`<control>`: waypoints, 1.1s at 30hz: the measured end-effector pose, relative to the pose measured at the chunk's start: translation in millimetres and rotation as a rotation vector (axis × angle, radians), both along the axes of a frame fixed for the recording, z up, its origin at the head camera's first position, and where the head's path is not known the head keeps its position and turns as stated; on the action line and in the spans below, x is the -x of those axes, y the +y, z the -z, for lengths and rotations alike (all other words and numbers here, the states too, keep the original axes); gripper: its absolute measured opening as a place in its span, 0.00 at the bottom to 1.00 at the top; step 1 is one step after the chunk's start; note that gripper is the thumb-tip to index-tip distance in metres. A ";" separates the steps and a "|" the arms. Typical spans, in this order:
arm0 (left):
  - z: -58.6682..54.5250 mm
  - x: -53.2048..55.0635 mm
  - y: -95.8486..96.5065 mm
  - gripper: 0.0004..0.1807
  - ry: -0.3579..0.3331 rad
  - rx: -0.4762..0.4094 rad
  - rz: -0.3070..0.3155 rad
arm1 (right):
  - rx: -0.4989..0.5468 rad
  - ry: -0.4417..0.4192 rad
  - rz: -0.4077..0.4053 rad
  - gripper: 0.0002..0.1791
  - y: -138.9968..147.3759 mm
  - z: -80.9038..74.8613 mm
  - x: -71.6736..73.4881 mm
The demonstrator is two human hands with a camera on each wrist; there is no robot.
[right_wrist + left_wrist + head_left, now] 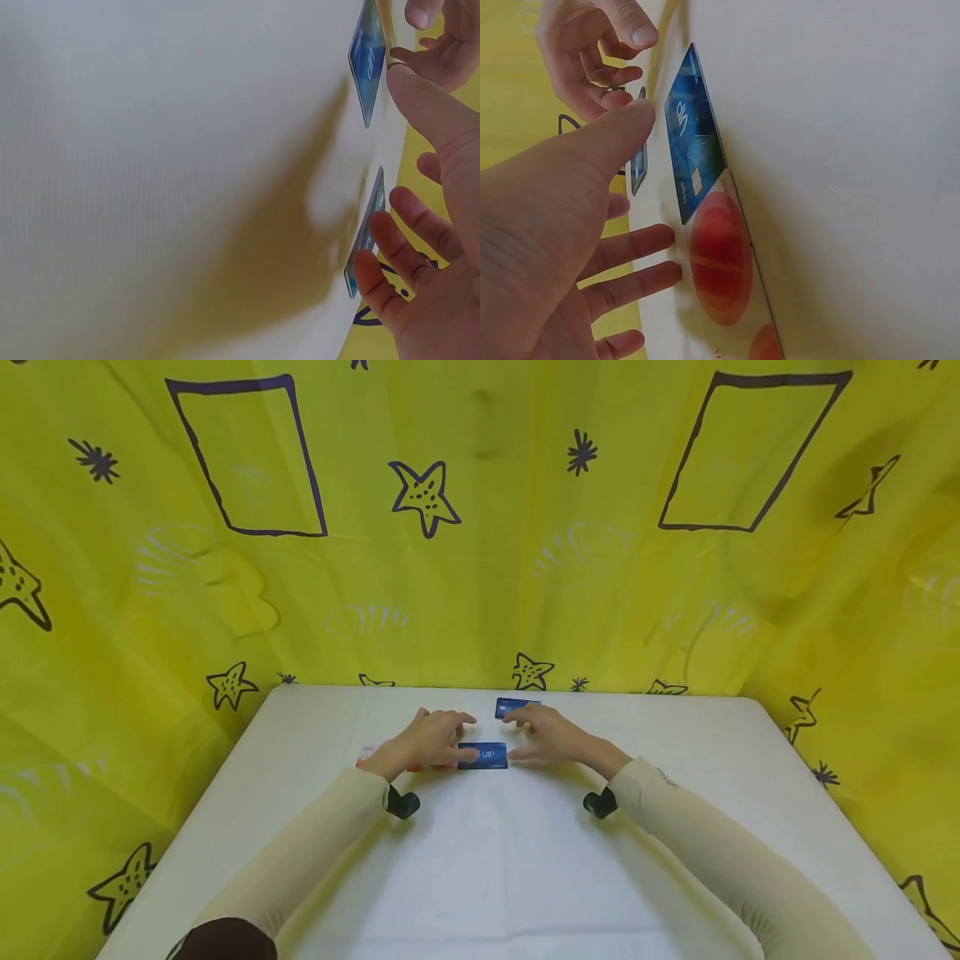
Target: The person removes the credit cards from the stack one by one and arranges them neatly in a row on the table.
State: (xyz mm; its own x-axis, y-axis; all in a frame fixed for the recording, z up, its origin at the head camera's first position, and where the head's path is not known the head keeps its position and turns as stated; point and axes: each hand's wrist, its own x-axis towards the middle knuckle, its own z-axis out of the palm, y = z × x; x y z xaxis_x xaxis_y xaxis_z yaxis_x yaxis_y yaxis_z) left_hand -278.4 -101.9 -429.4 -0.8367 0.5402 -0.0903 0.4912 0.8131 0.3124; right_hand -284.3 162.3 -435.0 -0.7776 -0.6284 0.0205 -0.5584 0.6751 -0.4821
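Taking the blue VIP card (483, 755) as the landmark: it lies flat on the white table (495, 868) with its long axis running left to right, its lettering upright toward the person.

To its left, an orange-and-white card (369, 758) lies flat, long axis also left to right; in the head view the left hand (426, 742) hides most of it, and only the left wrist view shows its round orange marks. Its right end meets or slips under the VIP card's left end; which of the two cannot be made out.

The left hand hovers palm down over that junction, fingers spread and nearly straight, thumb reaching toward the VIP card's left end. It grips nothing; whether the fingertips touch the cards is unclear.

Beyond the VIP card and slightly right lies a second blue card (513, 707), long axis left to right, its print too small to read and its right part covered.

The right hand (547, 735) lies palm down just right of the VIP card, fingers loosely extended, fingertips on or just over the far card, holding nothing.
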 end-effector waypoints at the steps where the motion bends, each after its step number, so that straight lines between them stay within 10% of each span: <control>1: -0.9 1.1 1.3 0.36 -0.001 0.006 -0.002 | 0.006 0.007 -0.007 0.34 1.3 -0.3 1.4; 33: -8.5 36.2 43.0 0.39 -0.009 -0.090 -0.050 | -0.013 -0.034 0.154 0.36 28.0 -12.5 26.1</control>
State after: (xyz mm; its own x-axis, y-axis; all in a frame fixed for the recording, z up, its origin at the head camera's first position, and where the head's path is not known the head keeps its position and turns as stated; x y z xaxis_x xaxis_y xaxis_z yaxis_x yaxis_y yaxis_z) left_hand -314.6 -58.9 -420.9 -0.8623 0.5039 -0.0513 0.4472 0.8051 0.3896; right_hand -310.4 190.3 -422.5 -0.8649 -0.5017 -0.0145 -0.4314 0.7579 -0.4894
